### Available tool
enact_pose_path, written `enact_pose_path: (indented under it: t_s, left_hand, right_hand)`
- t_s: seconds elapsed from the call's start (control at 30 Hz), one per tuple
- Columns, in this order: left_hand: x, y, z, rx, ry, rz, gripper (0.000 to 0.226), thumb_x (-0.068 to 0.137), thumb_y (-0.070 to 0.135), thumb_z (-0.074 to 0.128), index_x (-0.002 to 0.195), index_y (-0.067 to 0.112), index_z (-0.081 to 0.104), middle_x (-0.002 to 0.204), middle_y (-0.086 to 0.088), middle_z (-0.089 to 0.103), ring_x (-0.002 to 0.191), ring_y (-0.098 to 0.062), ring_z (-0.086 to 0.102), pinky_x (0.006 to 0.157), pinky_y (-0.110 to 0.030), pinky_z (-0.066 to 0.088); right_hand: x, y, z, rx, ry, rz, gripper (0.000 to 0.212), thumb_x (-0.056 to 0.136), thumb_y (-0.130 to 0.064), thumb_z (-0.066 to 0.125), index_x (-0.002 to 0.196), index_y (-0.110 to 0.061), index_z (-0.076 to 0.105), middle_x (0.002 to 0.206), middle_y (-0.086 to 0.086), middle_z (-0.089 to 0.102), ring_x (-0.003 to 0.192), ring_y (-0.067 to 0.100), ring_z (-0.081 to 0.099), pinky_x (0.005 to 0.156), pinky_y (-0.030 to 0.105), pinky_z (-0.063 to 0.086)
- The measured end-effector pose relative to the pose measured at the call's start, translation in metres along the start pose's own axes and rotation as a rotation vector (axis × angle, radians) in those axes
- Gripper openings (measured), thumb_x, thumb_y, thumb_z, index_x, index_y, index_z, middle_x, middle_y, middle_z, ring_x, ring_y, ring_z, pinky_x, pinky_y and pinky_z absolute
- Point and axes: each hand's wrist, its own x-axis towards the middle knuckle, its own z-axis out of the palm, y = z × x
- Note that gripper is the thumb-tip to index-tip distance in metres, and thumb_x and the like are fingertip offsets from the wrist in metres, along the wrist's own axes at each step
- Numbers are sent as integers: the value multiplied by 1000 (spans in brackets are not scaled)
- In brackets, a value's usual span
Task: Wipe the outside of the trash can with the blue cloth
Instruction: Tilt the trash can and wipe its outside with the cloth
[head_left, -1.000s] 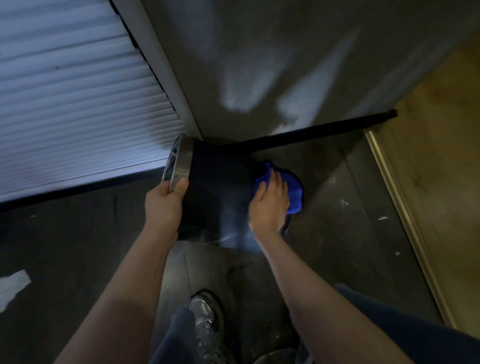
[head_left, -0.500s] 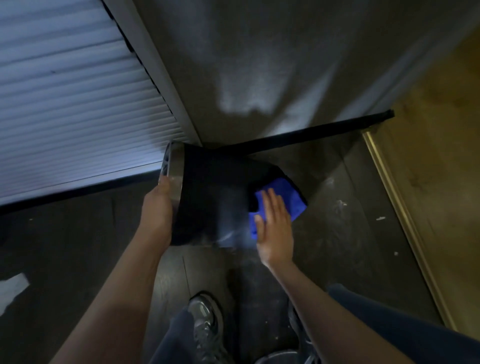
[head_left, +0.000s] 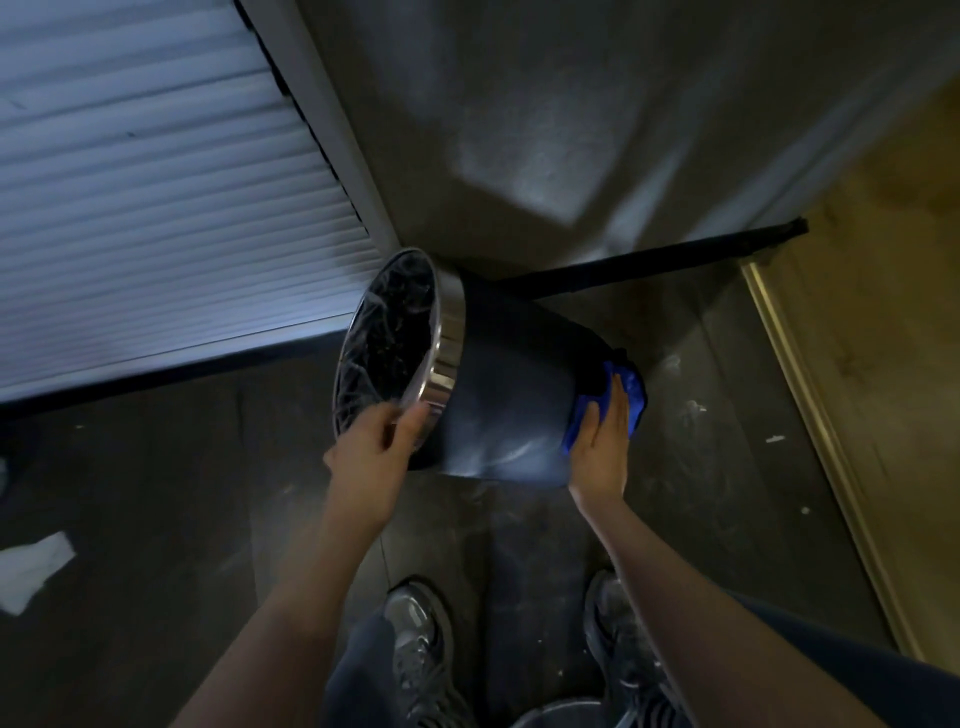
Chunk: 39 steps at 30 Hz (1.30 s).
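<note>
At frame centre, the left hand (head_left: 375, 451) clamps its grip on the tilted dark trash can's (head_left: 511, 395) metal rim (head_left: 441, 358), while the flat, open-fingered right hand (head_left: 602, 441) presses the blue cloth (head_left: 631, 392) against its base.

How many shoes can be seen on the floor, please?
2. The left shoe is at bottom centre; the right shoe is beside it, partly hidden by the right forearm.

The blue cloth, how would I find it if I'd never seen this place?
Look at the floor in the corner where the grey wall meets the white shutter: a dark trash can is tipped there. At its bottom end, away from the shiny rim, the right hand presses the blue cloth against it. It is the only bright blue thing.
</note>
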Motion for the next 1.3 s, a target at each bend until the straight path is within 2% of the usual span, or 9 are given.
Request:
enact_pose_path:
  t_s: [0.17, 0.3, 0.4, 0.57, 0.7, 0.97, 1.13, 1.23, 1.3]
  left_hand:
    - [-12, -7, 12, -56, 14, 45, 27, 90, 25, 53, 78, 2, 61, 74, -15, 63, 75, -25, 58, 77, -40, 45]
    - [-3, 10, 15, -145, 81, 48, 27, 90, 25, 51, 70, 8, 60, 62, -3, 54, 61, -11, 47, 55, -15, 36]
    - [7, 17, 11, -167, 161, -15, 40, 89, 34, 51, 62, 5, 56, 58, -6, 47, 57, -14, 41, 55, -30, 33]
    - [17, 8, -8, -142, 231, -180, 41, 87, 46, 50, 55, 19, 54, 59, -3, 51, 65, -21, 49, 66, -33, 39]
    - [22, 12, -9, -116, 201, -198, 40, 88, 47, 46, 58, 21, 55, 65, -5, 55, 75, -26, 54, 78, -40, 44]
    - [24, 20, -6, -147, 206, -159, 45, 94, 33, 41, 52, 17, 43, 56, -4, 45, 59, -19, 41, 62, -32, 30]
    - [25, 12, -15, -154, 213, -228, 45, 93, 45, 38, 80, 10, 62, 91, -18, 63, 87, -33, 59, 84, -41, 47]
    - [26, 10, -19, -154, 192, -242, 45, 93, 44, 37, 92, 6, 61, 100, -22, 63, 99, -40, 58, 95, -51, 45]
    - [24, 10, -19, -157, 184, -236, 44, 93, 44, 37, 87, 7, 60, 95, -21, 62, 93, -37, 58, 91, -47, 46]
  right_hand:
    - [19, -2, -8, 39, -44, 55, 46, 99, -25, 29, 143, -17, 21, 152, 5, 26, 139, 21, 25, 113, 35, 24]
    - [34, -13, -6, 91, -109, 128, 45, 99, -29, 28, 143, -20, 23, 151, 3, 29, 137, 21, 29, 113, 30, 22]
    - [38, -20, -1, 67, -174, 136, 42, 99, -30, 29, 139, -17, 32, 144, 6, 41, 130, 22, 39, 100, 21, 24]
    - [27, -32, 5, -44, -214, 77, 33, 98, -26, 30, 119, -13, 51, 119, 9, 58, 108, 26, 55, 87, 29, 39]
    - [14, -64, 15, -170, -171, -42, 37, 98, -19, 31, 131, -12, 43, 130, 14, 54, 119, 30, 49, 100, 43, 38]
    - [-27, -177, 75, -96, -318, -439, 43, 97, -23, 33, 140, -16, 31, 146, 7, 38, 135, 25, 31, 108, 41, 24]
    - [-23, -132, 55, -263, -380, -637, 44, 97, -25, 33, 140, -18, 30, 147, 6, 37, 135, 23, 33, 106, 37, 30]
    - [-16, -85, 34, -283, -297, -542, 43, 96, -27, 35, 138, -16, 35, 143, 7, 43, 132, 22, 39, 106, 35, 32]
    - [-9, -57, 21, -273, -242, -441, 43, 96, -25, 36, 137, -13, 37, 141, 9, 45, 131, 23, 41, 107, 33, 30]
